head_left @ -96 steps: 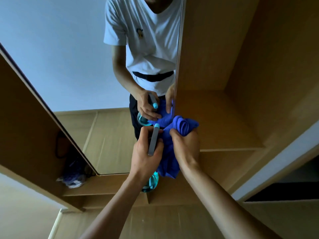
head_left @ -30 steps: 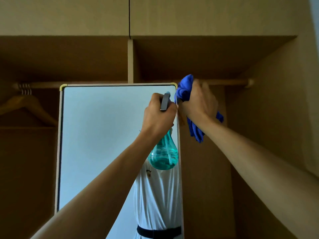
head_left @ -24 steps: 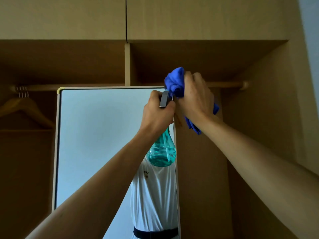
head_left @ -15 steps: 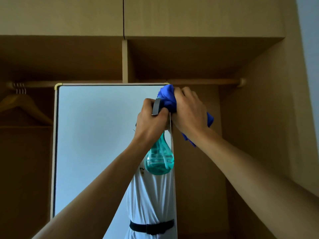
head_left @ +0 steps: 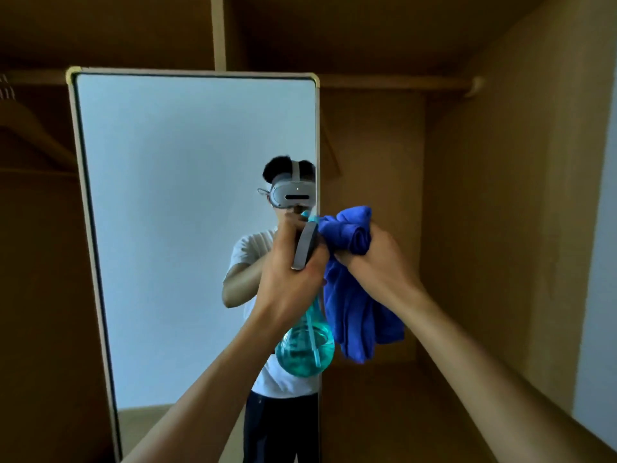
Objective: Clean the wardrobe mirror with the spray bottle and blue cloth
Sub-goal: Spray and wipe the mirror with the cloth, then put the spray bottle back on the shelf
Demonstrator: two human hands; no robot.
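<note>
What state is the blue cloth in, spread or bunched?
Bunched: the blue cloth is wadded in the right hand, loose end hanging below, not spread.

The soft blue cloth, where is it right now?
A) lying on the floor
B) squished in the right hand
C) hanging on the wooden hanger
B: the right hand grips the bunched blue cloth, its loose end hanging beside the round teal spray bottle in the left hand.

The wooden wardrobe [head_left: 484, 228] is dim and brown inside, with an upright divider [head_left: 218, 31] at its top edge and a hanging rail [head_left: 394, 83] running across to the right side panel. A wooden hanger [head_left: 30, 128] hangs in shadow at the left edge. A strip of pale wall [head_left: 601, 262] shows past the wardrobe's right edge.
</note>
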